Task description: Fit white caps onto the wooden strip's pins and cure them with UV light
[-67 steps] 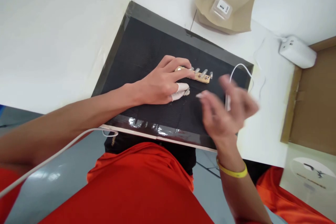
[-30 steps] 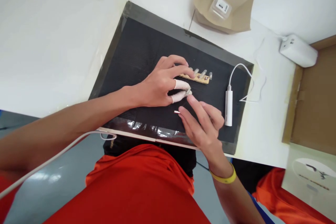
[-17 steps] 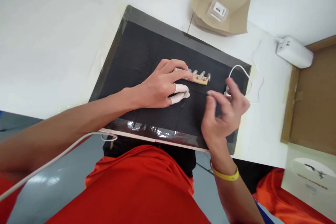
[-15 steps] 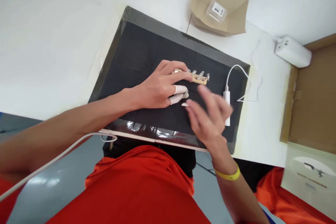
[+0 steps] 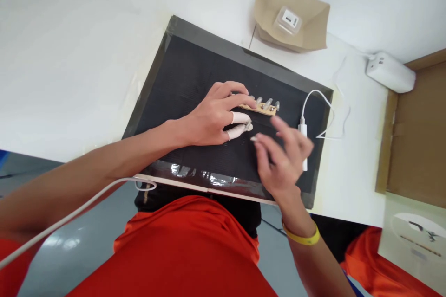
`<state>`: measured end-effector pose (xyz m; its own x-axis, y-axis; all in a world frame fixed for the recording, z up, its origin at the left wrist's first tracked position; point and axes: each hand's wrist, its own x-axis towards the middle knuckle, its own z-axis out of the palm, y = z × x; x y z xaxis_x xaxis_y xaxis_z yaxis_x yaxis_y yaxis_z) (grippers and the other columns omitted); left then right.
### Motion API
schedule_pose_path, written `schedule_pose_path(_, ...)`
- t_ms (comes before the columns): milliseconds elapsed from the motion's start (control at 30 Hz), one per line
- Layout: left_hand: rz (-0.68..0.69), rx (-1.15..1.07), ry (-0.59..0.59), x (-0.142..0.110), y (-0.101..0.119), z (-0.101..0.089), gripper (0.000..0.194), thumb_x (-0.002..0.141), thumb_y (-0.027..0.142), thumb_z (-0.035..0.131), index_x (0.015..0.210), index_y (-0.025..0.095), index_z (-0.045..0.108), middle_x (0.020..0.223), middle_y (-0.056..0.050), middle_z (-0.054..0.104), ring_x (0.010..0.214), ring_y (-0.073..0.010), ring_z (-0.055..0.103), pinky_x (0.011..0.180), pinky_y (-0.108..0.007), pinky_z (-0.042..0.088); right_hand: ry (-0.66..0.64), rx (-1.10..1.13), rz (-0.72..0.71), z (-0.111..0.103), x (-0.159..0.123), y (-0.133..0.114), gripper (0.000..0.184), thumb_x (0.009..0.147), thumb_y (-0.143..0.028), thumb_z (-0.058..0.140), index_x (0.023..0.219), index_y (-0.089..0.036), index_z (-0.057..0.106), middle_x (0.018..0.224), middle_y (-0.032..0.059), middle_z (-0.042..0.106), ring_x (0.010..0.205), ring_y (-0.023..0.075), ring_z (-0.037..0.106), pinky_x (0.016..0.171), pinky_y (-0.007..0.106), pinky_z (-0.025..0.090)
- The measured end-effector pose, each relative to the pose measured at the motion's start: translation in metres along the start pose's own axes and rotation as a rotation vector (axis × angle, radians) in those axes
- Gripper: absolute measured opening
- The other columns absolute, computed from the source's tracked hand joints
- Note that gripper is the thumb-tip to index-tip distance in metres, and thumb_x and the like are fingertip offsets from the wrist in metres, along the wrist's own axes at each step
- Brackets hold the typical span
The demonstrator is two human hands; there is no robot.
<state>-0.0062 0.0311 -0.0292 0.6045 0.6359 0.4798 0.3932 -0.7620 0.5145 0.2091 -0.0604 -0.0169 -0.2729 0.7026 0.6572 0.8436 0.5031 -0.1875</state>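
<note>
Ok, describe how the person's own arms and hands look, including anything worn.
The left grip wears white finger cots on thumb and index finger. A yellow wristband circles the wrist behind the right grip. Both forearms are bare; a red sleeve shows on the left. A white cable crosses that arm.

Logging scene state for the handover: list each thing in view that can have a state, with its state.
Left hand: grip closed on pale piece, two fingers in white covers.
Right hand: grip closed on whitish sliver.
Tan strip: on black mat, partly covered by left hand.
White stick: on mat, cable plugged in.
Paper tray: open.
Clear container: in tray, lid unclear.
White power block: cord plugged in.
Yellow wristband: worn.
</note>
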Motion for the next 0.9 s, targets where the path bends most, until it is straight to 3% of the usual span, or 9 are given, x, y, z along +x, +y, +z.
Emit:
schedule_pose_path(67, -0.01, -0.032, 0.06, 0.0, -0.002, -0.001, 0.01, 0.096, 0.027, 0.068, 0.093, 0.028, 0.077, 0.126, -0.003, 0.075, 0.128, -0.0292, 0.061, 0.107, -0.052, 0.046, -0.053, 0.022, -0.058, 0.0, 0.002, 0.001, 0.022, 0.095, -0.016, 0.073, 0.114, -0.027, 0.072, 0.135, 0.0096, 0.075, 0.113, 0.0252, 0.067, 0.094, 0.042, 0.057)
schedule_pose_path(233, -0.112, 0.011, 0.094, 0.002, -0.014, -0.011, 0.006, 0.093, 0.027, 0.071, 0.092, 0.028, 0.077, 0.126, -0.003, 0.074, 0.127, -0.028, 0.059, 0.107, -0.052, 0.045, 0.063, 0.103, 0.124, -0.002, 0.015, 0.014, 0.021, 0.094, -0.012, 0.071, 0.11, -0.025, 0.074, 0.136, 0.0104, 0.074, 0.117, 0.0271, 0.067, 0.087, 0.042, 0.059)
schedule_pose_path(500, -0.193, 0.126, 0.08, 0.006, -0.032, -0.019, 0.012, 0.091, 0.02, 0.068, 0.09, 0.025, 0.078, 0.129, -0.005, 0.075, 0.125, -0.0316, 0.059, 0.1, -0.057, 0.04, -0.494, 0.634, -0.056, 0.0, 0.038, 0.004, 0.015, 0.101, -0.015, 0.065, 0.112, -0.022, 0.074, 0.118, 0.0085, 0.081, 0.106, 0.0207, 0.073, 0.094, 0.043, 0.06)
schedule_pose_path(633, -0.199, 0.142, 0.053, 0.006, -0.032, -0.018, 0.013, 0.092, 0.021, 0.067, 0.09, 0.026, 0.078, 0.13, -0.004, 0.075, 0.125, -0.0318, 0.059, 0.095, -0.056, 0.041, -0.623, 0.798, -0.141, 0.011, 0.049, -0.015, 0.013, 0.105, -0.02, 0.062, 0.107, -0.019, 0.075, 0.114, 0.0063, 0.082, 0.102, 0.0164, 0.073, 0.095, 0.036, 0.059)
schedule_pose_path(767, -0.201, 0.121, 0.029, 0.007, -0.033, -0.018, 0.013, 0.094, 0.023, 0.067, 0.092, 0.025, 0.079, 0.13, -0.004, 0.076, 0.124, -0.0313, 0.058, 0.095, -0.054, 0.04, -0.743, 0.897, -0.338, 0.028, 0.054, -0.037, 0.023, 0.109, -0.027, 0.055, 0.108, -0.017, 0.076, 0.116, 0.0033, 0.082, 0.102, 0.0148, 0.07, 0.093, 0.031, 0.055)
schedule_pose_path(900, -0.202, 0.123, 0.011, 0.007, -0.034, -0.018, 0.012, 0.096, 0.027, 0.069, 0.094, 0.026, 0.081, 0.13, -0.004, 0.076, 0.124, -0.0301, 0.058, 0.097, -0.053, 0.039, -0.784, 0.946, -0.463, 0.05, 0.047, -0.059, 0.028, 0.112, -0.029, 0.05, 0.109, -0.019, 0.076, 0.119, -0.0015, 0.081, 0.099, 0.0142, 0.066, 0.089, 0.029, 0.05)
